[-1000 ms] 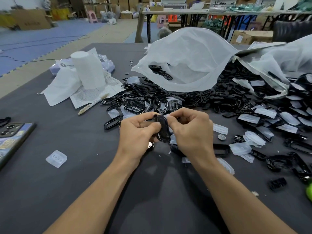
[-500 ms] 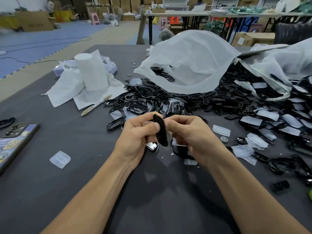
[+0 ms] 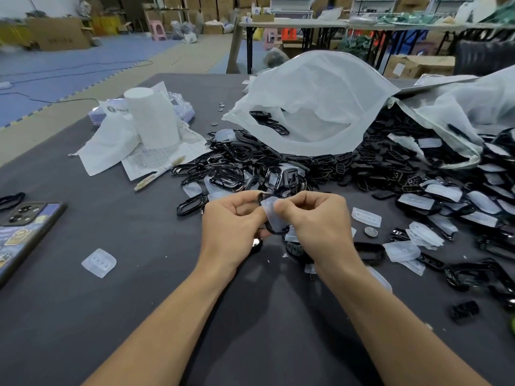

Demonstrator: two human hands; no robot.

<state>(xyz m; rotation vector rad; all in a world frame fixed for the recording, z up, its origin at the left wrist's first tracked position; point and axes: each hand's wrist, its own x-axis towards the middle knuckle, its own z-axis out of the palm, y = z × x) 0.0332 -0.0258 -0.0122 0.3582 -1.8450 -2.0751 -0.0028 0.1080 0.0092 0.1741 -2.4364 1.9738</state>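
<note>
My left hand [image 3: 232,227] and my right hand [image 3: 316,221] meet above the dark table [image 3: 139,316], both gripping one small black frame piece [image 3: 274,232]. A translucent white rubber pad [image 3: 271,214] lies against that frame, pinched between my thumbs and fingers. Only the frame's lower curve and part of its top edge show; my fingers cover the remainder. Beyond my hands lies a heap of black frames [image 3: 250,171] mixed with more white pads [image 3: 365,217].
A phone [image 3: 19,232] lies at the left edge and a loose white pad [image 3: 99,261] near it. Paper roll [image 3: 153,118], papers and a pen [image 3: 158,174] sit at back left. White plastic bags [image 3: 320,107] spill parts at back right. A coin cell [image 3: 370,232] lies right of my hands.
The black frame has turned in my hands from edge-on to showing its face, and a white pad now lies on it. The view has shifted slightly.
</note>
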